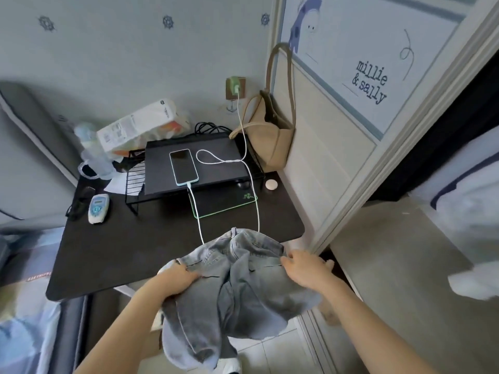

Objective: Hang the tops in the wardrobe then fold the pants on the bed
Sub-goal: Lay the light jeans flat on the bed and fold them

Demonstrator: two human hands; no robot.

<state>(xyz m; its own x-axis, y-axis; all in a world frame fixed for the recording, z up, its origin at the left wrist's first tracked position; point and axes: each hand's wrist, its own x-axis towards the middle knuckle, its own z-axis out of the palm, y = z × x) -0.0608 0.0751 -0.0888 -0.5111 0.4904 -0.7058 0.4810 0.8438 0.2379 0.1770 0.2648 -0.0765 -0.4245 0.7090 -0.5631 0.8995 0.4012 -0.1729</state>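
Low at six o'clock, in front of the black desk (113,255), a pair of light grey-blue jeans (232,287) hangs bunched between two bare hands, its waistband uppermost and overlapping the desk's near edge. At seven o'clock the left hand (176,279) grips the waistband, fingers curled into the denim. At five o'clock the right hand (303,268) holds the opposite side, fingertips tucked over the cloth, thumb out toward the wardrobe's sliding door (348,147). The legs of the jeans sag toward the tiled floor.

At twelve o'clock on the desk, a phone (183,166) lies on a black riser, plugged into a white cable (253,184) trailing down behind the jeans. A beige bag (270,136) hangs at one o'clock, beside the door.
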